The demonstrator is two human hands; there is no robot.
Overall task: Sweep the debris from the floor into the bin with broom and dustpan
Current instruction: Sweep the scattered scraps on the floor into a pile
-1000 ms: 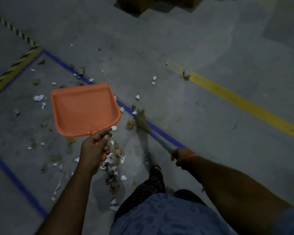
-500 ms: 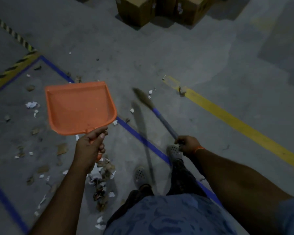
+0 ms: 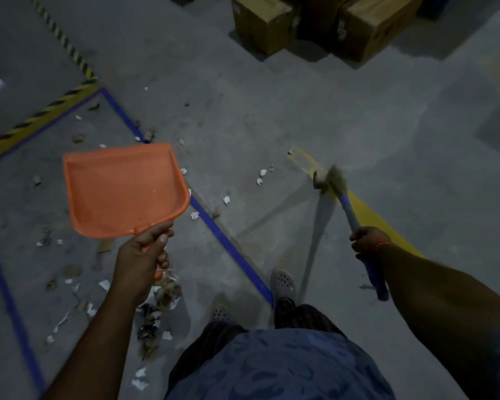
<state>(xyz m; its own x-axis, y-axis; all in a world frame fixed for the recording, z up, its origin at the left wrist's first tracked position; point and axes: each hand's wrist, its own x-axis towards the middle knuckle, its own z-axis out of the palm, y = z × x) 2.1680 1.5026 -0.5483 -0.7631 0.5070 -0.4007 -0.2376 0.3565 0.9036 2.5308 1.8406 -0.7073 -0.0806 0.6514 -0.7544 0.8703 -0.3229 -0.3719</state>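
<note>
- The left hand [image 3: 140, 256] grips the handle of the orange dustpan [image 3: 124, 189], held flat in the air with its open edge pointing away from the hand.
- The right hand [image 3: 368, 241] is wrapped round the blue handle of the broom [image 3: 348, 206]; the bristles beyond the hand are blurred, over the near end of a yellow line [image 3: 370, 216].
- Below the left hand, a pile of debris [image 3: 156, 310] lies on the floor [image 3: 272, 116]; white scraps are scattered between the two hands.
- A blue tape line [image 3: 228, 246] runs between the hands.
- Cardboard boxes [image 3: 370, 27] stand far ahead.
</note>
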